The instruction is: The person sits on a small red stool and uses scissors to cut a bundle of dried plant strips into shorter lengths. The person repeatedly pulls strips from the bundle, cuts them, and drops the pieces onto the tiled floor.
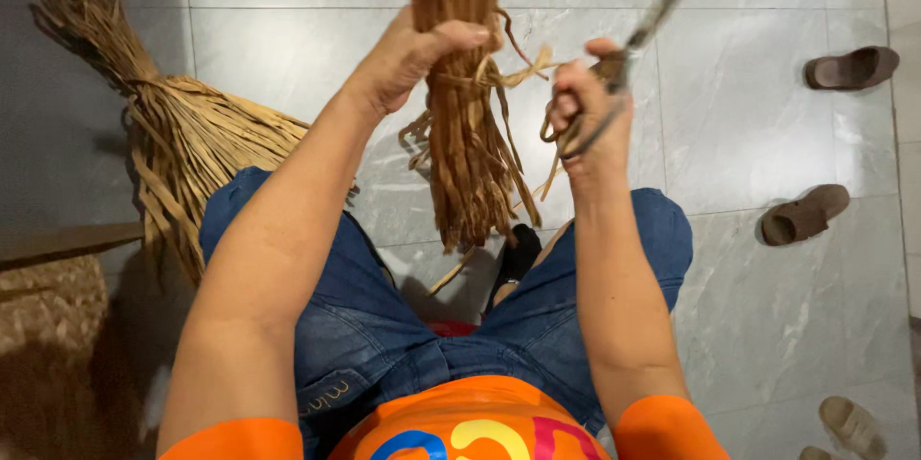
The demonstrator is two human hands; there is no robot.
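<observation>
My left hand [411, 59] grips a tied bundle of dried brown straw-like strips [462, 134], held upright above my knees; its loose ends hang down between my legs. My right hand [583, 115] holds a pair of metal scissors [645, 30], blades pointing up and to the right, just beside the bundle's tie. A pale strip from the tie runs between the bundle and my right hand.
A second, bigger bundle of the same dried strips [173, 134] lies on the grey tiled floor at left. Brown slippers [852, 67] [804, 214] sit at right, another pair [848, 424] at the bottom right. A woven mat [48, 326] lies at lower left.
</observation>
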